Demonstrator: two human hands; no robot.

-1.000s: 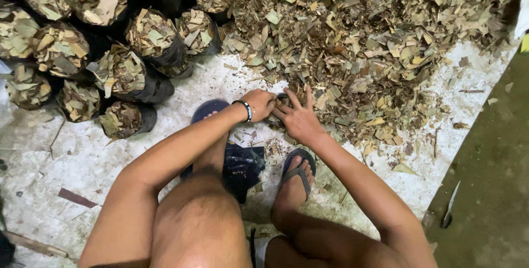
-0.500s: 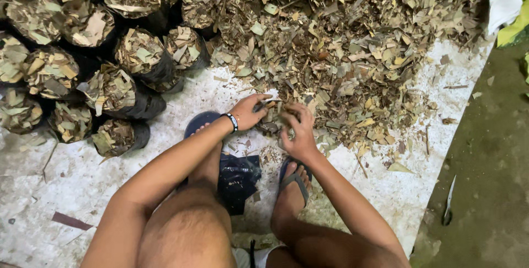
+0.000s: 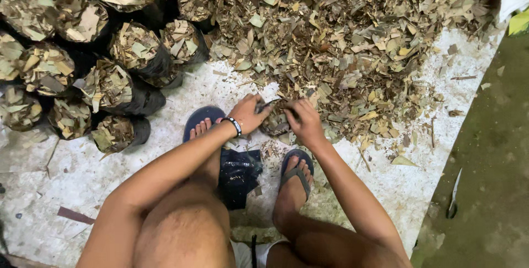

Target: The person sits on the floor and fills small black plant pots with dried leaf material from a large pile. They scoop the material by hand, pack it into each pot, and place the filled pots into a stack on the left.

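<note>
Plainly, the work in hand was filling a small black bag (image 3: 274,120) with dry leaf litter at the near edge of the big leaf pile (image 3: 352,42), and I judged that doing it well meant keeping the bag's mouth held open and upright while the scraps were pressed down firmly, so it would stand like the filled bags (image 3: 118,89) stacked at the left. The left hand (image 3: 249,114), a dark band at its wrist, had its fingers curled narrow and pinched on the bag's rim. The right hand (image 3: 304,122) sat just beside it, fingers bent down and closed over the leaves at the bag's mouth; I could not tell whether it gripped the rim or only pressed the filling. The bag sat on the pale floor (image 3: 66,180) between the two hands, just ahead of the sandalled feet, with a crumpled heap of spare black bags (image 3: 238,173) lying between the legs.
</note>
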